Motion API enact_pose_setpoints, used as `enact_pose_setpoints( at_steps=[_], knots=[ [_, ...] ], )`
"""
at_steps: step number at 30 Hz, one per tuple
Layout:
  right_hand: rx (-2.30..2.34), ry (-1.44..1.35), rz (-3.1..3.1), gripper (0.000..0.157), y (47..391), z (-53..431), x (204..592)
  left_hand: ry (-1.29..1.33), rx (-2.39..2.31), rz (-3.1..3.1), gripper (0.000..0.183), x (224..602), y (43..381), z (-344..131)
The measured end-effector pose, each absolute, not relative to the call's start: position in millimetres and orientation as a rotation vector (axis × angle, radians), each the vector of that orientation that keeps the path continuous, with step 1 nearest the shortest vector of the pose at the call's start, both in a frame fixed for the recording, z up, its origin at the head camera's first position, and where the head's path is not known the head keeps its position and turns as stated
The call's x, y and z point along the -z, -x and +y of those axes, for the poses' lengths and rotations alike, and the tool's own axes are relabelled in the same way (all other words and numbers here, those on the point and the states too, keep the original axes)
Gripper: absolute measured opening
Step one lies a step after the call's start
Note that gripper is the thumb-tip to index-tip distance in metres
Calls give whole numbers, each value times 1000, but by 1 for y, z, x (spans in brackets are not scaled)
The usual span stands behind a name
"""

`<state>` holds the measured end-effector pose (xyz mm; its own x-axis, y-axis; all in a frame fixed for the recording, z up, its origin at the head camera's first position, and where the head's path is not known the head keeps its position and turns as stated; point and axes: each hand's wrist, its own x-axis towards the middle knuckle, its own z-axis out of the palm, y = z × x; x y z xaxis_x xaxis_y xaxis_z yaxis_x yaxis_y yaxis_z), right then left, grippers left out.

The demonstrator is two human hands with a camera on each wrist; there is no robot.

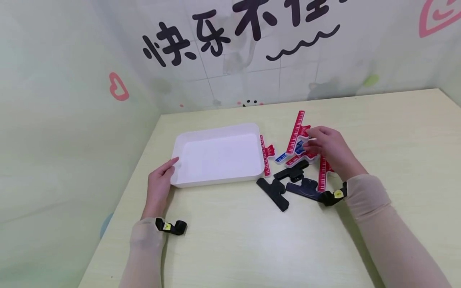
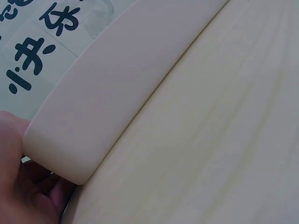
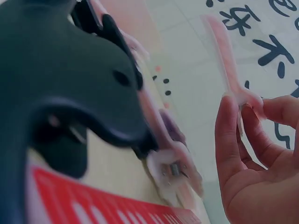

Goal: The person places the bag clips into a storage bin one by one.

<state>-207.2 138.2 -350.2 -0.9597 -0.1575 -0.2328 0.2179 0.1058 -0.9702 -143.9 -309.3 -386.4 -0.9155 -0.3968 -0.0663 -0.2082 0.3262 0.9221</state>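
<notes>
A white rectangular tray (image 1: 219,158) lies on the table with nothing inside it. My left hand (image 1: 158,190) grips its left end; in the left wrist view the thumb is at the rim and curled fingers are under the corner of the tray wall (image 2: 93,107). To the right of the tray, my right hand (image 1: 333,150) pinches a red clip with a white ruler-like edge (image 1: 297,130) by its handle. The right wrist view shows that clip (image 3: 222,51) raised between thumb and fingers. Below it lie a blue clip (image 1: 281,159) and another red clip (image 1: 296,161).
One red clip (image 1: 265,158) lies against the tray's right side, another (image 1: 322,176) near my right wrist. Several black clips (image 1: 275,194) lie in front of the coloured ones. A printed curtain (image 1: 245,88) hangs behind the table's back edge.
</notes>
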Motion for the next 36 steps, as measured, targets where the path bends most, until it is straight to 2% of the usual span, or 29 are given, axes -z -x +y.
enact_pose_setpoints(
  at_steps=[28, 36],
  knots=[
    [1882, 80, 2107, 49, 196, 84, 359, -555, 1615, -2423, 28, 390, 144, -311],
    [1923, 107, 2088, 36, 184, 68, 344, -538, 1613, -2420, 27, 391, 147, -310]
  ],
)
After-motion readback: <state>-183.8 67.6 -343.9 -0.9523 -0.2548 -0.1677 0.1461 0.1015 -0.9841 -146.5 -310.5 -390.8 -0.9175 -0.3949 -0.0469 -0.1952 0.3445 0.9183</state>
